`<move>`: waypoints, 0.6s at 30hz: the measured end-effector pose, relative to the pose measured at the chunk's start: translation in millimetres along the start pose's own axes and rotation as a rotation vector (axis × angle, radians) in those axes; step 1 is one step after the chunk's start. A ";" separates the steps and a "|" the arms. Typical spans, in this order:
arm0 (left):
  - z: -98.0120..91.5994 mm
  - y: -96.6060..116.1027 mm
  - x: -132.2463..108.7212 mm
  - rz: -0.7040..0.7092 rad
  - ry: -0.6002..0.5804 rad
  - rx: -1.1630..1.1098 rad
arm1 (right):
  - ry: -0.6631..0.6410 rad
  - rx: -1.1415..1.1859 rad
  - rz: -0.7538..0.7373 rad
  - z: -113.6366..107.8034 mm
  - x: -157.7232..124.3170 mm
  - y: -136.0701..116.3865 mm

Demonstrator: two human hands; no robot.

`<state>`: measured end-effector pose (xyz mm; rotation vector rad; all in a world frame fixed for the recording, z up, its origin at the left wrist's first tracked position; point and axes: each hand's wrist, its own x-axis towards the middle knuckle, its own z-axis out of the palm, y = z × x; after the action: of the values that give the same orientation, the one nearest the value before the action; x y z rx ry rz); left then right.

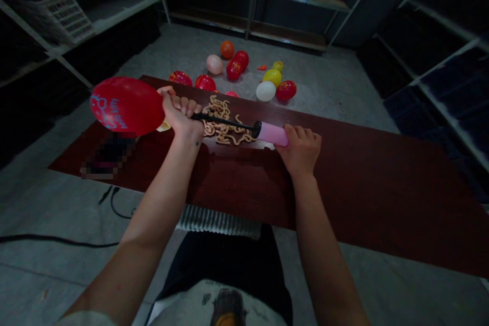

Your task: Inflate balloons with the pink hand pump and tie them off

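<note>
A red balloon with blue "hello kitty" print swells out to the left of my left hand. The fingers of that hand are closed around the black end of a balloon pump; the balloon's neck is hidden at this grip. A thin black rod runs from there to the pump's pink barrel. My right hand is wrapped around the barrel's far end. Behind the pump, a heap of beige long twisting balloons lies on the dark red-brown table.
A blurred-out dark device rests at the table's left. Several balloons, including a white balloon and an orange balloon, lie on the floor beyond. Metal shelves stand behind and at both sides. A black cable crosses the floor.
</note>
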<state>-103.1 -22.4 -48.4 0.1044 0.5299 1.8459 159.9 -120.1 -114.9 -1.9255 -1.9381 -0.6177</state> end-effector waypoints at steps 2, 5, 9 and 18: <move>2.5 -6.4 -6.2 0.002 0.003 0.025 | -0.012 0.015 -0.002 -0.2 1.2 -1.7; 3.5 -19.5 -15.1 0.002 -0.029 0.112 | -0.039 0.035 -0.025 -3.6 3.1 -9.9; 4.7 -40.5 -30.8 -0.001 -0.117 0.194 | -0.084 0.065 -0.071 -9.4 3.2 -29.3; 2.1 -57.7 -35.1 -0.071 -0.082 0.206 | -0.080 0.083 -0.084 -4.3 1.2 -39.5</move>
<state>-39.6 -40.0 -63.4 0.2945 0.6574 1.7068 120.3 -120.8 -113.3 -1.8525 -2.0686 -0.4814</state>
